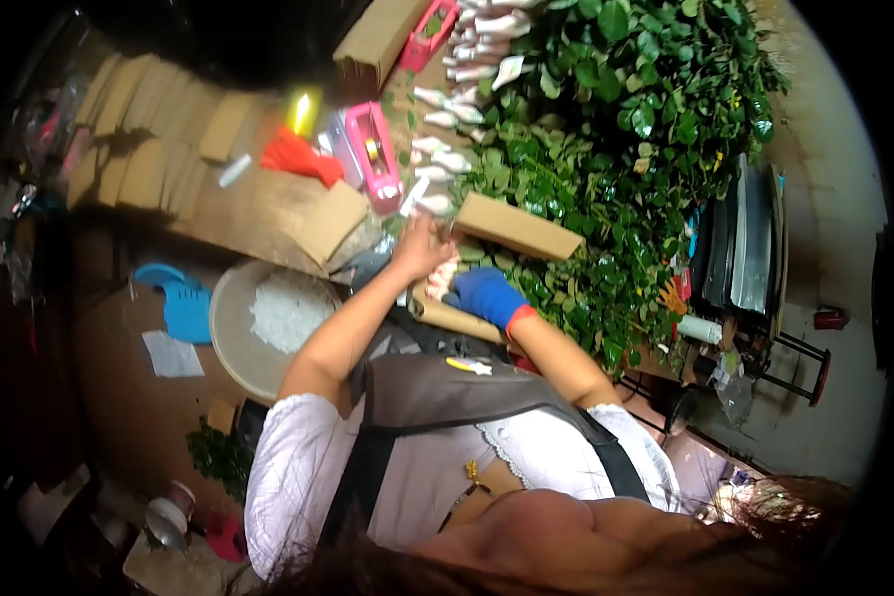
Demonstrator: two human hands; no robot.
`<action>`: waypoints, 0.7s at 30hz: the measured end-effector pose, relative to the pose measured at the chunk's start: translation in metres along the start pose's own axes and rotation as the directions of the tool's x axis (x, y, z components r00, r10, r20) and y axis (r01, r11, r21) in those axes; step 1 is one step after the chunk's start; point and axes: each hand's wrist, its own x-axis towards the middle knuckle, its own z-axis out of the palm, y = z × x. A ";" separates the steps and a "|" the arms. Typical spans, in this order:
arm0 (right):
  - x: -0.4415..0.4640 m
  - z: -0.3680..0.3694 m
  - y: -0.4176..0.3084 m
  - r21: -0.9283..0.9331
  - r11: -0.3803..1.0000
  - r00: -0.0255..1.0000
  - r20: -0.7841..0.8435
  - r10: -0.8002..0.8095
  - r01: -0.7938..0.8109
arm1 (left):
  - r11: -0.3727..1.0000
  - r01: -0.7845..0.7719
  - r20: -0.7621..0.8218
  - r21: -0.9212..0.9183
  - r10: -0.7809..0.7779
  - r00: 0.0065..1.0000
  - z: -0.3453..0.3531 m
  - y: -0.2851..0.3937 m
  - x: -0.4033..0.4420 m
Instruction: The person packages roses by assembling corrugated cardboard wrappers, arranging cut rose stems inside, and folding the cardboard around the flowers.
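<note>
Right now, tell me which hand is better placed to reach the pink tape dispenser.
Likely the left hand: it is bare and closer to the pink tape dispenser. The blue-gloved right hand is farther off, with the left between it and the dispenser.

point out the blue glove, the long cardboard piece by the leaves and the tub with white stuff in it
Blue glove [488,295]: head view, back of the glove
Long cardboard piece [520,227]: head view, middle of its upper face
Tub [232,320]: head view, bare inner wall
</note>
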 end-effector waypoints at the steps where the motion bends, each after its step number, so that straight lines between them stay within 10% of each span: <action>1: -0.009 -0.003 -0.003 0.033 0.997 0.996 -0.058 0.069 -0.068 | 1.000 0.018 0.042 -0.008 -0.017 0.999 -0.002 -0.003 0.000; 2: -0.010 -0.020 -0.012 -0.055 0.972 0.965 0.117 0.234 -0.229 | 0.988 -0.133 0.004 -0.079 0.134 0.991 -0.007 -0.008 -0.002; 6: -0.043 -0.035 -0.043 0.384 0.923 0.917 -0.356 0.180 -0.032 | 0.966 -0.082 0.053 -0.245 0.098 0.994 -0.077 0.017 0.010; 10: -0.063 -0.014 -0.047 0.286 0.958 0.879 -0.455 0.144 -0.009 | 0.833 -0.370 -0.431 0.412 0.536 0.726 -0.165 0.072 0.077; 21: -0.064 -0.009 -0.052 0.253 0.967 0.814 -0.555 0.170 -0.030 | 0.479 0.022 -0.365 0.877 0.636 0.680 -0.188 0.083 0.175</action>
